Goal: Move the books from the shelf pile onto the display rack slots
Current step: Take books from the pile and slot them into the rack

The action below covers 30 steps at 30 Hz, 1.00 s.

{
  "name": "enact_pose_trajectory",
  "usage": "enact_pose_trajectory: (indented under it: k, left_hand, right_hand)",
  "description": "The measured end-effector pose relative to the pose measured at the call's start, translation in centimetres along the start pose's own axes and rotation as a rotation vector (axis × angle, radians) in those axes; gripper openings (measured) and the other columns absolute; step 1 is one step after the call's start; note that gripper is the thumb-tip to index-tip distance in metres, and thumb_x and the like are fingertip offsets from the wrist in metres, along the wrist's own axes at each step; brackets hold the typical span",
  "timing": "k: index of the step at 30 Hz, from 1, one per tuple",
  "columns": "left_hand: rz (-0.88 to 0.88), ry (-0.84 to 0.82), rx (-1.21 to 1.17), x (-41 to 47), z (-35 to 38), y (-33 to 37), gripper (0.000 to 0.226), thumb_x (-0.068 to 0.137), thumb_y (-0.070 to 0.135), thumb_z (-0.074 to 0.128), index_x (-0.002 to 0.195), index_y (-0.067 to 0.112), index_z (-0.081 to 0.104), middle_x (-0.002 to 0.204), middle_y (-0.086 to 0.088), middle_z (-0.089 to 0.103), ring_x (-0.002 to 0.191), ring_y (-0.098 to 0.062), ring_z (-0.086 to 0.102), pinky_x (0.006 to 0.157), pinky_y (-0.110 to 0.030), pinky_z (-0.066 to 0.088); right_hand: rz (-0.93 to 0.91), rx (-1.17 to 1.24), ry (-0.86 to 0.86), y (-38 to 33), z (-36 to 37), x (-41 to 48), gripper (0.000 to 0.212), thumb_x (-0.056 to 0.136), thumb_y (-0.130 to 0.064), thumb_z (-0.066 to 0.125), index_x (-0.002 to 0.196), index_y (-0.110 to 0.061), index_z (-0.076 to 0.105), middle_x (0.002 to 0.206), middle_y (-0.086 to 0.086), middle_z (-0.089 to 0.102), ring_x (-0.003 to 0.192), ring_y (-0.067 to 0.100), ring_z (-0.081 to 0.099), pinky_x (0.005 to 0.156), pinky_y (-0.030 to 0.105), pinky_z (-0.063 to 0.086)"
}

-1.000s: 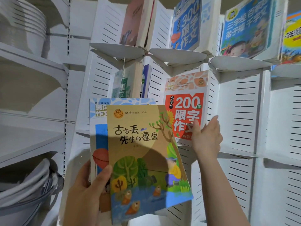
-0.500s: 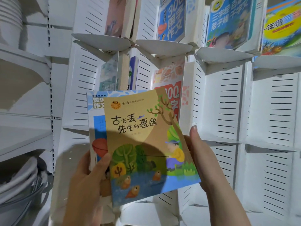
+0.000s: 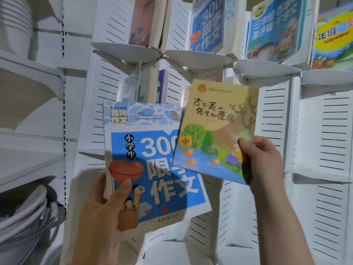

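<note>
The yellow storybook (image 3: 214, 129) has come off the blue composition book (image 3: 152, 169) and now sits up and to the right of it, overlapping its upper right corner. The right hand (image 3: 265, 161) pinches the storybook's right edge, thumb on the cover. The left hand (image 3: 99, 213) grips the blue book's lower left, thumb on the cover. Both books are held in front of the white display rack (image 3: 324, 134), whose upper tier holds shelved books (image 3: 275, 29).

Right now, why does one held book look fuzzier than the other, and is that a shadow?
Head view: the yellow paperback picture book in the right hand is smeared, probably motion blur; the blue-and-white paperback marked 300 in the left hand reads crisper; yes, a dark shadow crosses its lower cover.
</note>
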State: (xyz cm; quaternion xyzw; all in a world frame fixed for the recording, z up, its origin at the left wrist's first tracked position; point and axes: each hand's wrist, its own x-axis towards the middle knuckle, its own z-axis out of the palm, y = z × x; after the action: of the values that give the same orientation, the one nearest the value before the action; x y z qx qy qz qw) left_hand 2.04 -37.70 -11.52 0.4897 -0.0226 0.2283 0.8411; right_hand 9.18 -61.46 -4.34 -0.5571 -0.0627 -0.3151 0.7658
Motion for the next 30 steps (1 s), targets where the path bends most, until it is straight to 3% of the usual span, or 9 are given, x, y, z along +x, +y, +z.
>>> enact_pose_trajectory:
  k: [3,7,9,13,17,21,23,25,30]
  left_hand:
    - [0.025,0.007,0.024,0.1,-0.3,0.0,0.048,0.065,0.023,0.061,0.113,0.021,0.057,0.085,-0.009,0.074,0.069,-0.031,0.071,0.051,-0.041,0.058]
    - [0.043,0.014,0.056,0.4,-1.2,-0.1,0.057,0.058,0.026,0.072,0.113,0.028,0.058,0.093,-0.009,0.073,0.077,-0.034,0.071,0.072,-0.053,0.055]
    - [0.055,0.003,0.085,0.6,-1.6,0.1,0.072,0.049,0.028,0.082,0.117,0.03,0.057,0.105,-0.009,0.07,0.087,-0.035,0.069,0.082,-0.057,0.051]
    - [0.034,0.014,0.091,1.1,-2.4,0.1,0.064,0.059,0.026,0.064,0.122,0.024,0.054,0.103,-0.009,0.069,0.082,-0.031,0.068,0.058,-0.042,0.059]
    - [0.015,0.022,0.076,1.4,-2.2,0.2,0.043,0.062,0.025,0.061,0.105,0.032,0.061,0.09,-0.006,0.074,0.073,-0.031,0.071,0.064,-0.05,0.057]
    - [-0.012,-0.001,0.067,1.5,-2.2,0.2,0.038,0.057,0.029,0.068,0.093,0.038,0.06,0.082,-0.004,0.074,0.062,-0.022,0.071,0.047,-0.037,0.057]
    - [-0.02,-0.004,0.068,1.6,-2.2,0.4,0.044,0.051,0.034,0.078,0.092,0.039,0.061,0.084,-0.007,0.072,0.059,-0.02,0.071,0.042,-0.033,0.055]
    - [-0.02,-0.002,0.072,1.7,-2.3,0.5,0.036,0.069,0.022,0.068,0.102,0.032,0.058,0.088,-0.007,0.069,0.054,-0.015,0.069,0.038,-0.028,0.052]
    - [-0.021,-0.017,0.106,2.3,-2.7,0.5,0.032,0.083,0.012,0.058,0.11,0.028,0.054,0.081,0.0,0.068,0.051,-0.014,0.067,0.035,-0.025,0.05]
  right_hand:
    - [-0.03,-0.036,0.062,-0.2,0.3,1.6,0.023,0.084,-0.003,0.063,0.071,-0.015,0.049,0.074,0.01,0.05,0.06,0.018,0.049,0.063,0.029,0.041]
    - [0.016,-0.063,0.098,0.2,0.0,3.0,0.026,0.086,-0.004,0.062,0.068,-0.016,0.046,0.069,0.006,0.05,0.057,0.016,0.049,0.054,0.022,0.042]
    - [0.027,-0.085,0.15,0.7,-0.4,3.7,0.026,0.085,-0.005,0.063,0.068,-0.017,0.046,0.07,0.005,0.052,0.061,0.019,0.049,0.059,0.026,0.043]
    - [-0.055,-0.258,0.299,1.7,-0.1,4.5,0.022,0.08,-0.016,0.068,0.071,-0.023,0.049,0.085,0.008,0.057,0.075,0.022,0.056,0.079,0.044,0.052]
    - [-0.178,-0.5,0.335,2.6,2.8,4.0,0.014,0.083,-0.022,0.066,0.086,-0.016,0.054,0.086,0.002,0.056,0.081,0.022,0.053,0.072,0.031,0.042]
    - [-0.285,-0.645,0.414,3.9,5.6,3.5,0.015,0.084,-0.024,0.06,0.092,-0.015,0.051,0.093,0.002,0.055,0.09,0.026,0.054,0.074,0.034,0.04]
    - [-0.308,-0.774,0.465,4.8,6.2,3.5,0.024,0.084,-0.023,0.062,0.103,-0.011,0.055,0.107,0.009,0.055,0.103,0.031,0.051,0.085,0.041,0.039]
    - [-0.325,-0.874,0.491,5.8,6.7,3.1,0.042,0.083,-0.021,0.063,0.123,-0.011,0.051,0.127,0.011,0.049,0.115,0.033,0.044,0.093,0.045,0.035]
    - [-0.304,-1.121,0.311,7.8,6.5,1.9,0.075,0.088,-0.026,0.063,0.149,-0.027,0.021,0.156,0.005,0.019,0.136,0.03,0.025,0.105,0.052,0.027]
